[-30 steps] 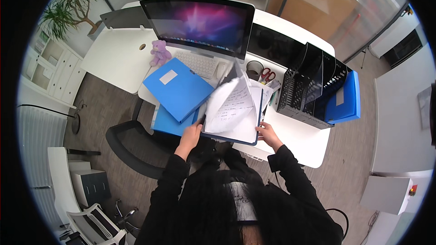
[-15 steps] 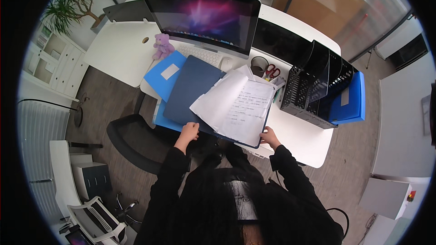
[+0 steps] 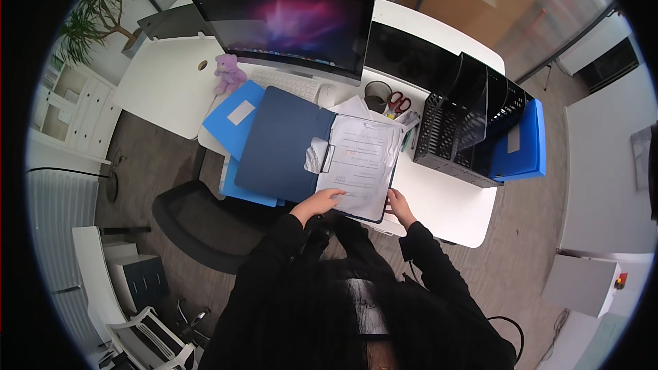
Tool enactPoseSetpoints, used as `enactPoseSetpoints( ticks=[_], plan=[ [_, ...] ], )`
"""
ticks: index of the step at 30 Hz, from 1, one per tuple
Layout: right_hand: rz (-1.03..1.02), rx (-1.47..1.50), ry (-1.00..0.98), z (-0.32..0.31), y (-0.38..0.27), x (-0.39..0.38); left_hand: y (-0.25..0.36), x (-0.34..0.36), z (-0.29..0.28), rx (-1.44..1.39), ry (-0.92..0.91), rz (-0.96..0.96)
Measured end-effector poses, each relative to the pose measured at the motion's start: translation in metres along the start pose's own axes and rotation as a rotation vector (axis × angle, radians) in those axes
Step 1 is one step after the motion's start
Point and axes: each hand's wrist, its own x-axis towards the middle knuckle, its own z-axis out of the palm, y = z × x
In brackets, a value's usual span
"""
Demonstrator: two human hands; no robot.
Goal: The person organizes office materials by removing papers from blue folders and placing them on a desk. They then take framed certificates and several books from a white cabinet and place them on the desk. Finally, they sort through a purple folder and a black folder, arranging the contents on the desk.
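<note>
An open dark blue clip folder (image 3: 274, 147) lies over the desk's front edge, its cover turned to the left. On its right side rests a stack of handwritten paper sheets (image 3: 360, 164) beside the metal clip. My left hand (image 3: 321, 203) lies on the lower left part of the sheets, fingers stretched to the right. With thumb and fingers, my right hand (image 3: 399, 207) grips the folder's lower right corner. Lighter blue folders (image 3: 236, 115) stick out beneath the dark cover at the left.
Behind the folder stand a monitor (image 3: 288, 31), a keyboard (image 3: 288, 84), a mouse (image 3: 327, 94) and a purple teddy bear (image 3: 228, 73). To the right are a mesh pen cup (image 3: 378, 96), red-handled scissors (image 3: 398, 103) and a black file rack (image 3: 452, 140) holding blue folders (image 3: 524, 144). A black chair (image 3: 185, 223) is at left.
The lifted white sheets now lie flat on the right side. My left hand has moved right, from the cover's lower edge onto the sheets; my right hand still grips the corner.
</note>
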Motion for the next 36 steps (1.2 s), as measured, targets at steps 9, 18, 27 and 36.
enactPoseSetpoints(
  ticks=[9, 18, 27, 36],
  plan=[
    [-0.216, -0.435, 0.154, -0.010, 0.004, 0.003, -0.024, 0.052, -0.014, 0.403, 0.428, -0.243],
    [-0.193, -0.386, 0.230, 0.001, 0.011, 0.006, 0.002, 0.076, -0.022, 0.491, 0.476, -0.394],
    [-0.066, -0.493, 0.269, 0.006, -0.007, 0.010, -0.005, 0.090, -0.026, 0.569, 0.380, -0.392],
    [-0.215, -0.478, 0.361, 0.019, -0.004, 0.000, -0.010, 0.102, -0.023, 0.564, 0.374, -0.391]
  ],
)
